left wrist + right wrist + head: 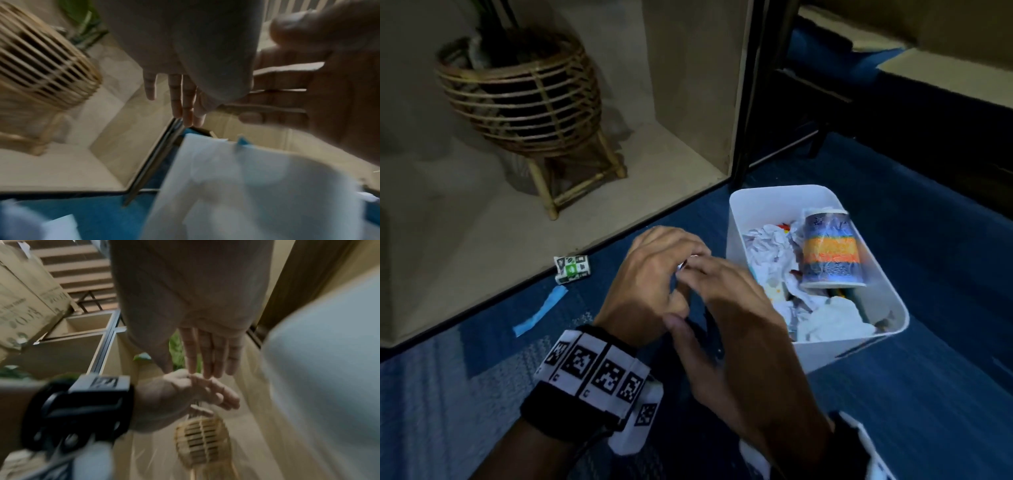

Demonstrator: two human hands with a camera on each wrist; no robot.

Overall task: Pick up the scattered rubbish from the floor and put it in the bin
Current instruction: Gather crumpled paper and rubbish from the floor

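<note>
Left hand (650,277) & right hand (726,308) meet mid-frame, fingers loose; tiny scrap maybe between, can't tell. Next: green wrapper (572,269) & blue strip (541,310), left, into white bin (859,342).

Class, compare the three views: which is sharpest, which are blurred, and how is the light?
Head view: dim but sharpest; the white bin and the striped cup read clearly, the hands slightly smeared. Left wrist view: heavily motion-blurred, the pale foreground shapes unreadable. Right wrist view: also blurred, the rattan stand streaked, wide-angle bending of straight edges.
</note>
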